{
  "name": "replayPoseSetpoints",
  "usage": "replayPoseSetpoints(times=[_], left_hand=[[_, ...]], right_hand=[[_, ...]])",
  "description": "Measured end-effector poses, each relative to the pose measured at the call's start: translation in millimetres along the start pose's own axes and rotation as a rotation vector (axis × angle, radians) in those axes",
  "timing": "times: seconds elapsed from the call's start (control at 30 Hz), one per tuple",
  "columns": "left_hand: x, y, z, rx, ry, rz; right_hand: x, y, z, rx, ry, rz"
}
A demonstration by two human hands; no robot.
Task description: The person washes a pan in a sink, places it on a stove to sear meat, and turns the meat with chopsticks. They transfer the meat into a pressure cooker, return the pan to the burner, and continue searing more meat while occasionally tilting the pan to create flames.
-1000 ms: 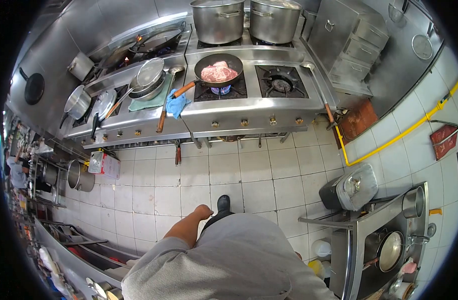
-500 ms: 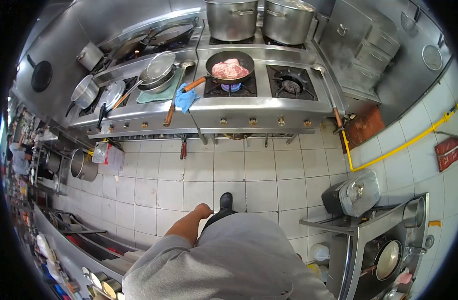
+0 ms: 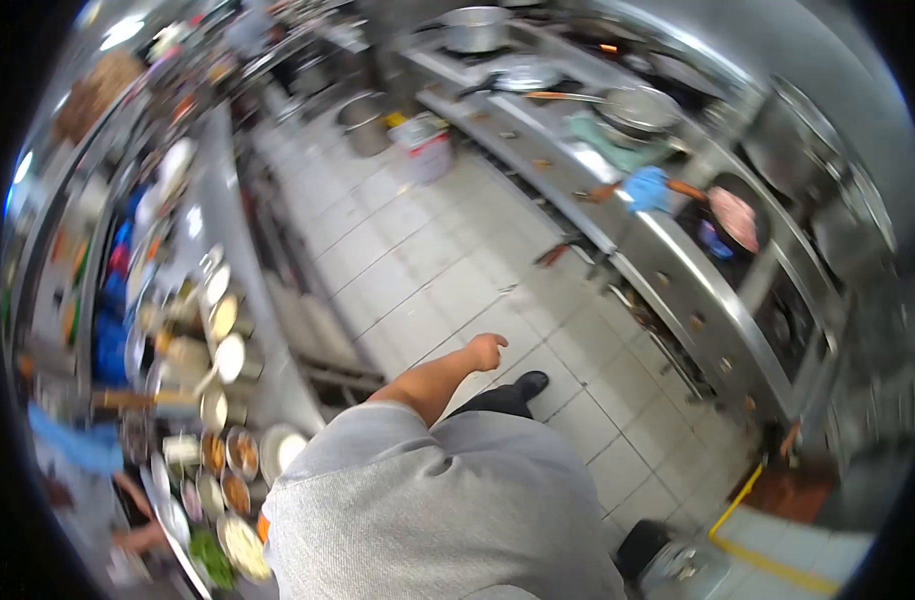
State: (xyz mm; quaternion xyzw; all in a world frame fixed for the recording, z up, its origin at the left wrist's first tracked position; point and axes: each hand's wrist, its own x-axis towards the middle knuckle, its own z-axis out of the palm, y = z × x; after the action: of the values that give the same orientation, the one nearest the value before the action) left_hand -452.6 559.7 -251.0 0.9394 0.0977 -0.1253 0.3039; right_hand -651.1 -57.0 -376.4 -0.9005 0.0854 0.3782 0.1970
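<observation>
My left hand (image 3: 488, 352) hangs over the tiled floor in front of my body, its fingers loosely curled with nothing visible in them. It touches nothing. My right hand is out of view. On the stove (image 3: 668, 275) to the right, a dark frying pan (image 3: 750, 187) holds a slab of raw meat (image 3: 734, 217), with a blue flame under it. A blue cloth (image 3: 646, 188) lies by the pan's handle. Farther along sit a strainer (image 3: 640, 108) and a metal pot (image 3: 476, 30).
A steel counter (image 3: 278, 340) runs along my left, crowded with containers and bowls of food, including a bowl of shredded white food (image 3: 244, 548). A person's arm (image 3: 143, 510) shows beyond it. On the floor stand a bucket (image 3: 366, 125), a red-and-white tin (image 3: 423, 148) and a lidded bin (image 3: 683, 570).
My view has swung left, so the stove now lies to my right and the food counter shows on my left. My left hand stays low and empty.
</observation>
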Motion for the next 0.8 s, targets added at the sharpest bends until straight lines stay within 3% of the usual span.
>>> replayPoseSetpoints(times=[0.07,0.1,0.13,0.2,0.27,0.4,0.5,0.6,0.7,0.77,0.8], left_hand=[[-52.0,16.5,-60.7,-0.477,-0.222,-0.449],[-70.0,-4.4,-62.0,-0.498,-0.125,-0.525],[-86.5,-28.3,-60.9,-0.511,-0.088,-0.556],[-122.2,-67.6,-61.9,0.034,0.002,-0.528],[-160.5,-93.4,-61.5,-0.041,0.013,-0.582],[-218.6,-110.4,-66.2,-0.206,0.271,-0.598],[-257.9,-78.7,-112.5,-0.478,0.385,-0.708],[-290.5,-92.0,-147.6,-0.308,0.761,-0.540],[-345.6,-120.0,-215.4,-0.200,1.161,-0.678],[-399.8,-147.2,-262.2,0.086,1.479,-0.930],[-429.1,-141.2,-289.1,0.013,1.710,-0.845]], right_hand=[[27.4,-2.7,-21.2,-0.118,-0.030,-0.074],[40.2,-4.3,-28.0,-0.171,-0.046,-0.109],[54.6,-8.7,-30.5,-0.223,-0.058,-0.142],[82.5,-7.7,-30.6,-0.354,-0.084,-0.226],[111.7,-0.6,-22.2,-0.515,-0.102,-0.331],[173.8,-4.6,-2.3,-0.746,-0.098,-0.573],[203.8,-95.3,-38.2,-0.555,-0.191,-0.652],[168.2,-216.8,-62.5,-0.235,-0.150,-0.544],[115.5,-314.7,-75.5,0.084,-0.093,-0.507],[131.4,-329.9,-68.6,0.008,-0.151,-0.527],[147.8,-328.2,-63.1,-0.069,-0.186,-0.538]])
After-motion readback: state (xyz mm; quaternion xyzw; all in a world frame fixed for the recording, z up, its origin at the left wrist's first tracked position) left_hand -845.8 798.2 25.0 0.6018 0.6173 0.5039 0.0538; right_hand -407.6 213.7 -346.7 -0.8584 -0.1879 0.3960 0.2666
